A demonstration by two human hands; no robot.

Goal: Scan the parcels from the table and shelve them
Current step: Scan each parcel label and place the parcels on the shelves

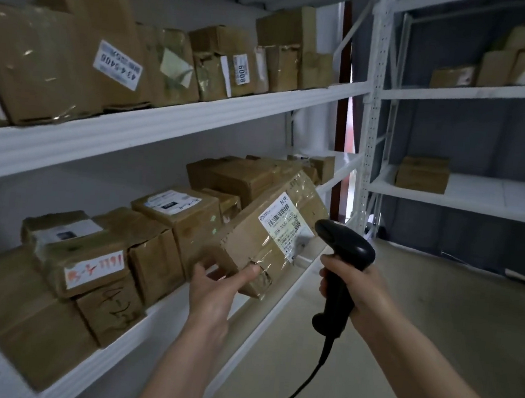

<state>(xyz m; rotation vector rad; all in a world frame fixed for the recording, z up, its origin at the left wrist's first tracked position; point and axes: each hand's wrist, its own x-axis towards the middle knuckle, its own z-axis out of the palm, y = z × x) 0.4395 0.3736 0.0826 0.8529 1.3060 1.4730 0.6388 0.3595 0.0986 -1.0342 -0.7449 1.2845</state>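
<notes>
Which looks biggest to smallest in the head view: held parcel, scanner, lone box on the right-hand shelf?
1. Held parcel, gripped by the left hand.
2. Scanner in the right hand.
3. Lone box.
The box sits much farther away, so its true rank is unsure.

On the lower shelf (280, 300), stacked boxes (94, 266) crowd the left and back, leaving a bare strip along the front edge. The held parcel (271, 231), gripped by the left hand (214, 290), hangs tilted over that strip, just beside the labelled box (182, 213). The right hand (349, 287) with the scanner (341, 261) occupies the air just right of it. The upper shelf (165, 125) is packed with cartons (59, 63). Open floor (436, 312) lies to the right, and the far shelf (495, 198) holds a single box (422, 173) with bare board beside it
</notes>
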